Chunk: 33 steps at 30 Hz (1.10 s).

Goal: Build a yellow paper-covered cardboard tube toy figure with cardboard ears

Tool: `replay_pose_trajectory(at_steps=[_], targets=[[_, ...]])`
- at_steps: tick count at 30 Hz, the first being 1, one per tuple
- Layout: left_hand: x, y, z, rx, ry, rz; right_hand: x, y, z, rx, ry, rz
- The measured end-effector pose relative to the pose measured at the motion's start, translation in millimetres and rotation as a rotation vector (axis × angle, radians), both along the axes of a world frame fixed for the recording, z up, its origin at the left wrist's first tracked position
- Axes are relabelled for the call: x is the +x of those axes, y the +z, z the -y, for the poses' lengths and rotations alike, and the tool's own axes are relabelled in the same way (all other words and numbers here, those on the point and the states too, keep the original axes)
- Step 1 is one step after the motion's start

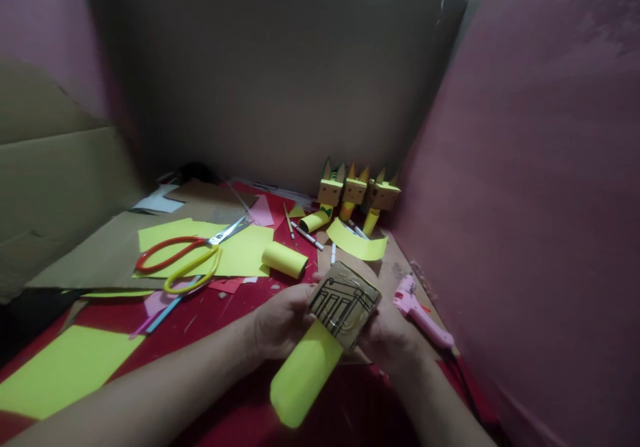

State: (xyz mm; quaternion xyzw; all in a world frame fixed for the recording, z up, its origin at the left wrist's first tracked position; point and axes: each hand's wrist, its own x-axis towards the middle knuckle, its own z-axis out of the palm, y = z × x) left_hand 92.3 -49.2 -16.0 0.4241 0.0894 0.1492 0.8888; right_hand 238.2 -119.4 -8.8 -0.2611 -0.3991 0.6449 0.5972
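Between my two hands is a cardboard figure (345, 304). Its boxy head carries printed black lines and faces me, and a yellow paper tube (306, 375) extends from the head toward the lower left. My left hand (285, 324) grips the left side of the head, its fingertips partly hidden behind the cardboard. From the right, my right hand (386, 334) supports the other side, with most of its fingers out of sight behind the head. A pink glue gun (423, 314) lies just right of my right hand. Another yellow paper tube (285, 260) lies beyond my left hand.
Scissors (200, 257) rest on yellow paper (245, 250) at left, over cardboard sheets (100, 254). Three box-headed figures (356, 192) stand at the back. A curved yellow strip (359, 242) and white sticks (307, 235) lie before them. Tall panels (530, 187) enclose the red table.
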Motion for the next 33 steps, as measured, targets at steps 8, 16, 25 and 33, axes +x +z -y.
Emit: replay_pose_trajectory(at_steps=[8, 16, 25, 33], targets=[[-51, 40.1, -65, 1.11, 0.52, -0.464, 34, 24.9, -24, 0.059, -0.16, -0.023], [-57, -0.9, -119, 1.813, 0.335, -0.765, 29, 19.2, -46, -0.064, -0.223, -0.078], [-92, 34.7, -102, 0.779, 0.437, -0.436, 25, 10.5, -36, -0.124, -0.201, -0.168], [-84, 31.0, -87, 0.238, 0.418, -0.087, 22, 6.7, -37, -0.115, -0.151, -0.168]])
